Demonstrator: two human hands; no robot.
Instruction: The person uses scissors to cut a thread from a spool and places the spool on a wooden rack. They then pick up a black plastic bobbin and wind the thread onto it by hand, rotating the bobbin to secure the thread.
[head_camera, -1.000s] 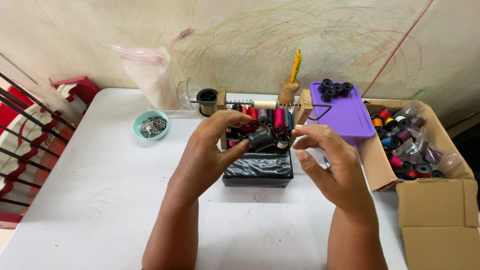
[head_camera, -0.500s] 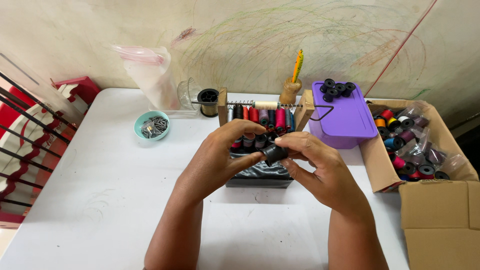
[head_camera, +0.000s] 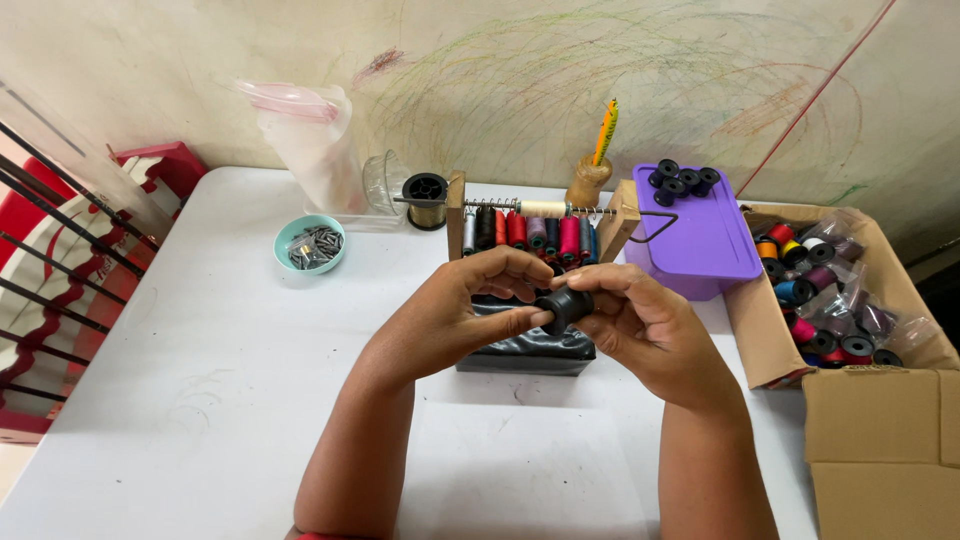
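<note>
A white, smooth worktop carries everything; near its back left stands a small teal bowl of grey metal pieces; behind that, against the wall, a clear plastic bag and a clear glass jar; beside these a dark spool of golden thread; at the middle a wooden rack of coloured thread spools on a black base; to the right a purple plastic lidded box; further right an open brown cardboard box of mixed spools.
</note>
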